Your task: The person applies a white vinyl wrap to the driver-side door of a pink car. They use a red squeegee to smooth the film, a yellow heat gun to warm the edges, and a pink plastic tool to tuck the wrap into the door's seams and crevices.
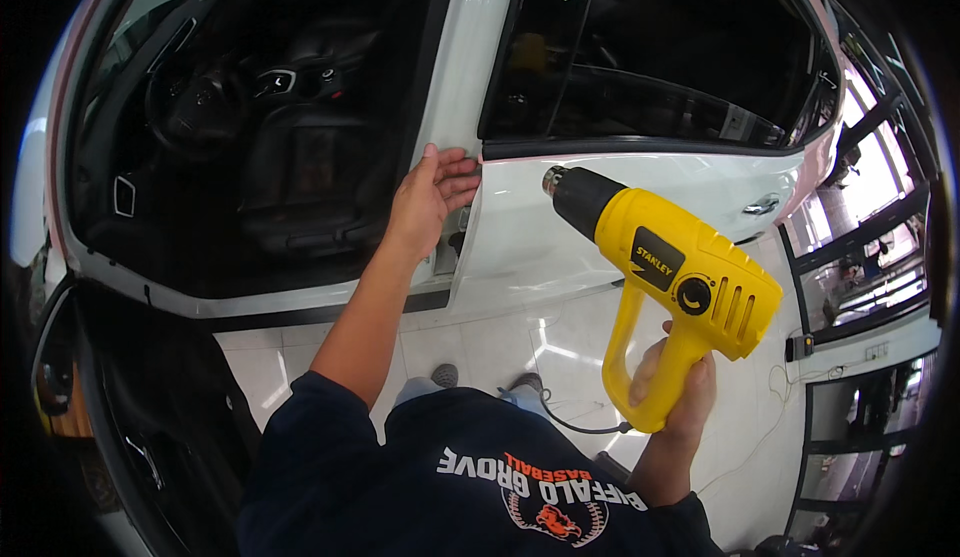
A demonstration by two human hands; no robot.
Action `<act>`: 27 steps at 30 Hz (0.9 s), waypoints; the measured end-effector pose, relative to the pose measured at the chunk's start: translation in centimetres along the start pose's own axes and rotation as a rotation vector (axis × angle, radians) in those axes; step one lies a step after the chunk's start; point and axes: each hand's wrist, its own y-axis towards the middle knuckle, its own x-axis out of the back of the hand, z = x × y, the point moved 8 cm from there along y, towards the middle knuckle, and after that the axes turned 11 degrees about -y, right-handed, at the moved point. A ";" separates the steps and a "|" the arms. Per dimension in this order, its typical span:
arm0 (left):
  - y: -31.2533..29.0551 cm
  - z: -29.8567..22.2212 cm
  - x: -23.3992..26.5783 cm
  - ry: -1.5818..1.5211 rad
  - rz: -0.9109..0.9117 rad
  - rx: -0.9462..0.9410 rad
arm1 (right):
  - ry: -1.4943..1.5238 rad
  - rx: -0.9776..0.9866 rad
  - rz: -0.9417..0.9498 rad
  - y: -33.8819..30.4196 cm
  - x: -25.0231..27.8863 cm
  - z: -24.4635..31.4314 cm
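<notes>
My right hand (690, 387) is wrapped round the handle of a yellow and black heat gun (670, 267). Its metal nozzle points left, toward the front upper corner of a white rear car door (560, 227). At that door's front edge, beside the pillar, my left hand (437, 197) is raised with its fingers stretched out; the fingertips lie at or very near the edge. Nothing shows in the left hand. A pinkish strip runs along the top of the door panel under the dark window (680, 57).
On the left the front doorway opens on a dark seat (310, 172) and a steering wheel (195, 107). The opened front door (150, 397) stands at lower left. A black cord (580, 427) hangs from the heat gun above the tiled floor (480, 347). Shelving (860, 297) lines the right.
</notes>
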 end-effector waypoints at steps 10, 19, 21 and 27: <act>1.1 -1.1 0.7 0.058 -0.048 -0.045 | -0.017 -0.005 -0.073 -0.8 -1.9 0.7; 8.0 3.9 5.8 0.026 0.045 0.043 | 0.339 -0.225 -0.359 -3.5 4.4 -5.5; 9.1 4.2 5.2 0.095 0.077 0.063 | 0.288 -0.194 -0.370 -3.8 6.9 -6.2; 12.5 6.3 8.2 1.271 0.127 -0.673 | -0.485 -0.237 -0.759 -11.3 22.3 -11.0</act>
